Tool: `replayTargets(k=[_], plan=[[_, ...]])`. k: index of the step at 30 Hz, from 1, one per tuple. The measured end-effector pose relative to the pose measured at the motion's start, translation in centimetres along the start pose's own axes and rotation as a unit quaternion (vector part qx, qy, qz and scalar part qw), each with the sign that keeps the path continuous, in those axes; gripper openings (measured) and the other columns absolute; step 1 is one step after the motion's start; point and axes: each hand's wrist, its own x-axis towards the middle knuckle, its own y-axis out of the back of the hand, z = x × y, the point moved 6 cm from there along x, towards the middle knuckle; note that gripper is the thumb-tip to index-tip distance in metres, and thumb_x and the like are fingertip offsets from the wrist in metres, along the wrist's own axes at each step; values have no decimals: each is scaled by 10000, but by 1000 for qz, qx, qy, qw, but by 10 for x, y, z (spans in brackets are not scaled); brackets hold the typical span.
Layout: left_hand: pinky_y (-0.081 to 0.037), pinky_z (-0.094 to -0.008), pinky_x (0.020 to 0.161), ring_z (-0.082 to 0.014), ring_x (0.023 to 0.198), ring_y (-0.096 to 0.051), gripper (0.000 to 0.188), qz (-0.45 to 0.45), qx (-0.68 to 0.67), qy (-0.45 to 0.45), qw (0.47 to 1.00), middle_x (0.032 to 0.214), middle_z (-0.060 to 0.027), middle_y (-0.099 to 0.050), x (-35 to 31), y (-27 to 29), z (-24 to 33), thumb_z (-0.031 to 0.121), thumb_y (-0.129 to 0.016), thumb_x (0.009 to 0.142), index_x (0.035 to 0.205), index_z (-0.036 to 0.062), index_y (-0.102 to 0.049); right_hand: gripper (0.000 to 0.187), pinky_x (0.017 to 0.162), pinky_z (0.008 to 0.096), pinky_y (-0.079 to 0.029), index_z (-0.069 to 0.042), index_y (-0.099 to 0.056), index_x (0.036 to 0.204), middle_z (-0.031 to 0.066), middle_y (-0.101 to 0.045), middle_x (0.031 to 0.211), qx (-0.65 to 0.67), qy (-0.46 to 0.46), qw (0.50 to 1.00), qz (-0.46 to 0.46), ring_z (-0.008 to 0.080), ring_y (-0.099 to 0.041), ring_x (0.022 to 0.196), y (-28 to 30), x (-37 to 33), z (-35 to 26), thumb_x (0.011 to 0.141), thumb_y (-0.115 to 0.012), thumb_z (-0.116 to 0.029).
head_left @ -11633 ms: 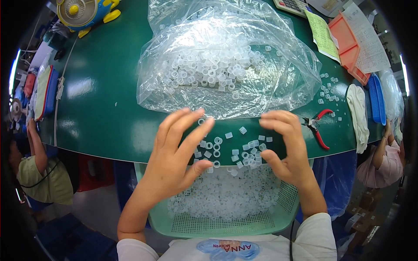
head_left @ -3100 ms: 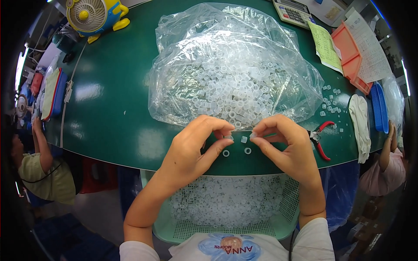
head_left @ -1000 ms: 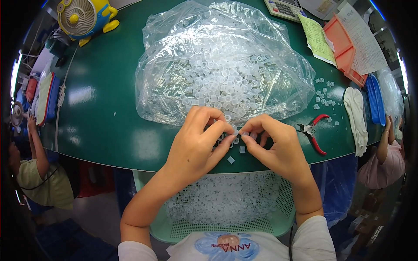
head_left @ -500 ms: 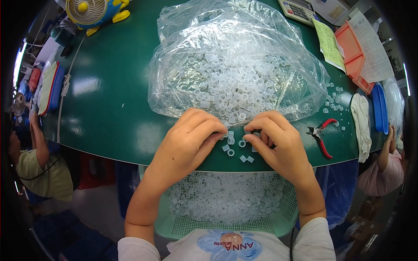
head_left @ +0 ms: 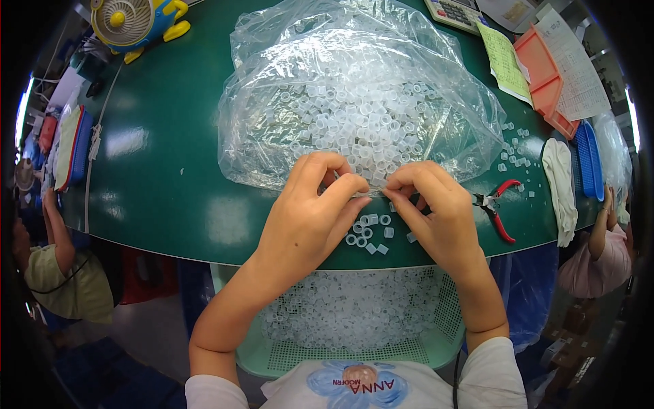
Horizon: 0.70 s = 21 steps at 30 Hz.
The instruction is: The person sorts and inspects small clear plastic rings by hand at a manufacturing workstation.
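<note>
A clear plastic bag [head_left: 259,150] full of small translucent plastic rings [head_left: 371,129] lies on the green table. At its near edge my left hand [head_left: 310,211] and my right hand [head_left: 439,211] almost meet, thumb and fingers of each pinched together. What sits between the fingertips is too small and hidden to make out; both touch or nearly touch the bag's edge and the rings there. Several loose rings [head_left: 368,232] lie on the table just below my hands. Under the table edge stands a pale green perforated basket [head_left: 272,358] holding a great many small translucent pieces.
Red-handled cutting pliers [head_left: 501,218] lie right of my right hand, near scattered small pieces [head_left: 516,161] and a white glove [head_left: 560,191]. Blue trays [head_left: 591,160], an orange tray [head_left: 541,68], papers and a calculator stand farther right. A toy-shaped fan [head_left: 122,24] is far left. Other people sit at both sides.
Both hands have moved forward and closer together, to the bag's near edge. More loose rings lie grouped on the table below them. The whole view has shifted slightly.
</note>
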Motion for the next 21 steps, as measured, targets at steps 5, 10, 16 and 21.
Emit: replayTargets(k=[5,10,16,21], plan=[[-530,-317,747,-223,980,-630,242,4,-125,164,979,1073,-94,-662,-11,5,-13,4,-795,861,1083,25,-699,175,705,304,-563,-37,-694,1068,89,-676,1055,90,-86,991,-49,179,-703,825,7,-4,4,907,-753,1],[-519,-336,803,-234,973,-609,244,13,-61,89,994,1060,-71,-638,-8,7,-6,3,-798,849,1076,45,-716,176,711,301,-563,-26,-692,1084,86,-674,1050,89,-77,988,-105,174,-693,794,13,-8,-1,920,-757,-22],[-503,-325,812,-223,972,-594,219,-83,-75,-41,993,1125,-69,-609,-12,-1,8,6,-809,845,1028,74,-711,200,706,301,-561,-26,-692,1126,98,-659,1053,116,-87,985,-92,182,-678,770,2,-6,2,937,-756,-46],[-491,-264,732,-147,934,-592,222,-16,-157,66,985,1149,-65,-613,-12,9,-4,-26,-723,932,1127,61,-664,178,693,327,-545,-33,-680,1080,94,-654,1055,-24,-40,999,0,196,-682,816,-3,5,-5,920,-755,-6]])
